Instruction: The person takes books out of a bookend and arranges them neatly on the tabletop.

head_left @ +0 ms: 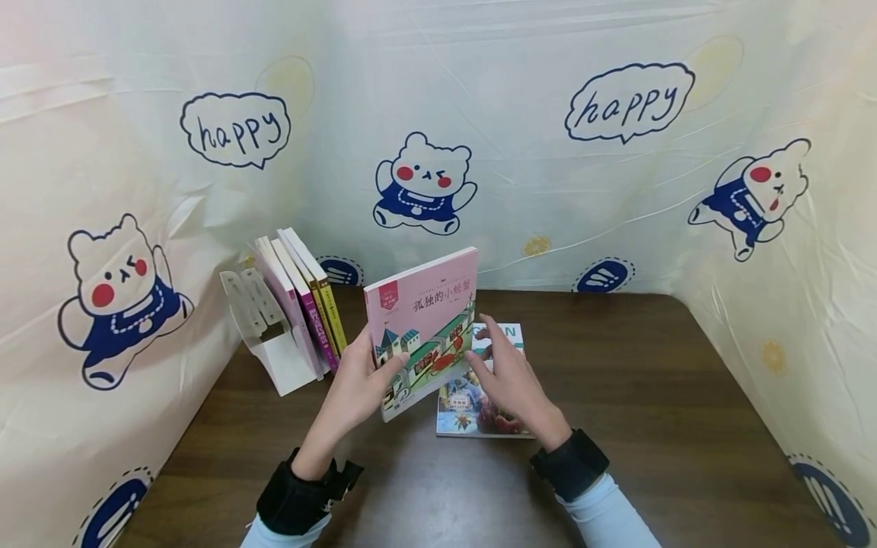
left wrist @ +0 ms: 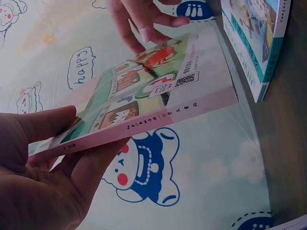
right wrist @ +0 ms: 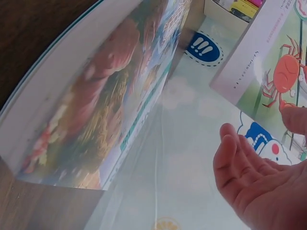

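My left hand [head_left: 363, 380] grips a pink picture book [head_left: 428, 301] by its left side, thumb on the front cover and fingers behind. The book is raised over the table and tilted, its cover showing houses and a red crab. In the left wrist view its pink spine [left wrist: 144, 125] faces the camera. My right hand [head_left: 510, 377] is at the book's right edge with fingers spread and loosely bent; in the right wrist view its thumb [right wrist: 295, 120] overlaps the crab cover. Below lies a second book [head_left: 473, 418] with a blue, colourful cover, partly hidden by the pink book and right hand.
Several books [head_left: 308, 304] lean in a row at the back left, beside a white bookend-like holder [head_left: 281, 365]. The dark wooden table [head_left: 617, 365] is enclosed by a pale curtain [head_left: 521, 213] printed with bears.
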The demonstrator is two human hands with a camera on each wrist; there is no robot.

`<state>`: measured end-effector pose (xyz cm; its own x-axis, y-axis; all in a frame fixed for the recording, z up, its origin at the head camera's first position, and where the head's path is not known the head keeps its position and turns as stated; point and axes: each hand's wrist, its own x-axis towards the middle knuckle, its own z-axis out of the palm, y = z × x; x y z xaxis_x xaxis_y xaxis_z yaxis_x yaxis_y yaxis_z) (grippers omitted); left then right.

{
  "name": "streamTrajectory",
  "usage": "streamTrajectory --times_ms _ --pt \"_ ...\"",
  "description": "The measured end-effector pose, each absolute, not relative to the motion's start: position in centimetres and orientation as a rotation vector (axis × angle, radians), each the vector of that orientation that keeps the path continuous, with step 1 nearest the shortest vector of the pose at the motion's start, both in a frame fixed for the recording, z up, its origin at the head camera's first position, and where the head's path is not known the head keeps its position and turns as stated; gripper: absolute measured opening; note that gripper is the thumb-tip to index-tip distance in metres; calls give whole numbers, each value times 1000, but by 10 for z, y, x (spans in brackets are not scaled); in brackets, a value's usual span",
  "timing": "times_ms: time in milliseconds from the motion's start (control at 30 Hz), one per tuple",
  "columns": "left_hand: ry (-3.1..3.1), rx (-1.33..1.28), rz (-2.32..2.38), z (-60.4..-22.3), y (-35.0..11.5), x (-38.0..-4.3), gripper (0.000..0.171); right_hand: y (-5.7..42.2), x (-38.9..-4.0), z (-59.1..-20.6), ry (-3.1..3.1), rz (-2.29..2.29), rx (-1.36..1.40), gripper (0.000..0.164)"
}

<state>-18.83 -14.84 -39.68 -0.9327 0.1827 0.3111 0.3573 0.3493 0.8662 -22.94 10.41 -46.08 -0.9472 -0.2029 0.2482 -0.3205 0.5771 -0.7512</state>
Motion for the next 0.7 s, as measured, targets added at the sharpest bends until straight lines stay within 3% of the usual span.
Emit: streamTrajectory --times_ms 700 --pt "-2415 -549 -1749 -391 -149 -191 60 104 -226 -459 -2625 1428 545 83"
